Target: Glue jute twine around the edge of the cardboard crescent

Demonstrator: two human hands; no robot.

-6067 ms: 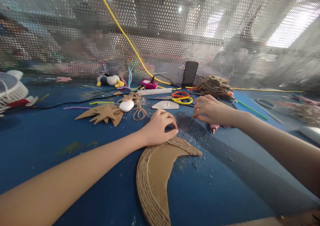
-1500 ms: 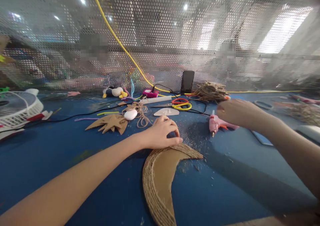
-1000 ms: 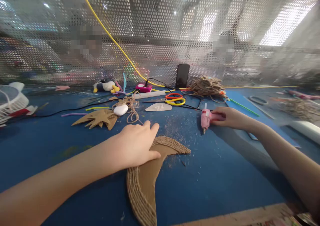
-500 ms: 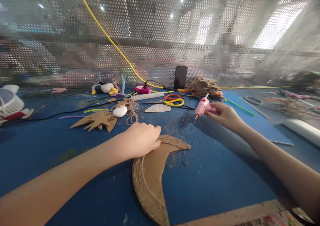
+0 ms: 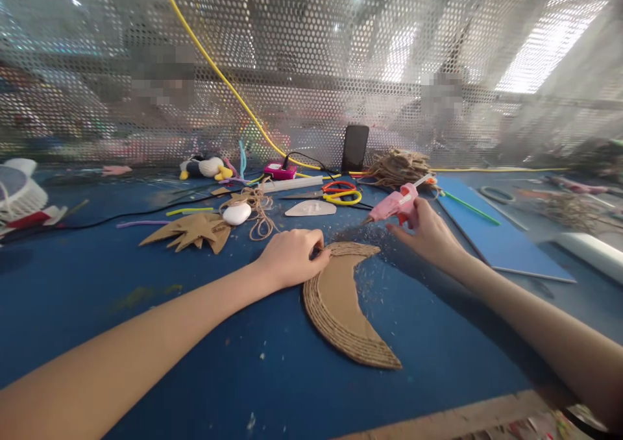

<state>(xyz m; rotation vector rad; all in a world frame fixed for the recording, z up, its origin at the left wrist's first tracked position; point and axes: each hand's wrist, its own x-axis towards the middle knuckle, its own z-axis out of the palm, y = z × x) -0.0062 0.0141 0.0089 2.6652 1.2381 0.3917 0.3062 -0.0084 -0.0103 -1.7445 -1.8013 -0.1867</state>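
A cardboard crescent [image 5: 341,300], its outer edge wrapped in jute twine, lies flat on the blue table [image 5: 146,336]. My left hand [image 5: 292,258] is closed, its fingers pinching the crescent's upper left edge. My right hand [image 5: 428,235] grips a pink glue gun [image 5: 396,205] and holds it above the table. The gun's nozzle points left and down, a short way above and to the right of the crescent's top tip.
Behind the crescent lie a white teardrop shape [image 5: 310,208], red and yellow scissors [image 5: 343,193], a twine pile [image 5: 399,167], a phone [image 5: 355,148], loose twine with a white stone [image 5: 237,213] and cardboard leaves [image 5: 192,230]. A blue sheet [image 5: 491,235] lies right, a white fan [image 5: 19,193] left. Perforated mesh [image 5: 311,63] backs the table.
My right hand picked the glue gun off the table and brought it toward the crescent. The crescent turned so its lower tip now points right. My left hand shifted to its upper edge.
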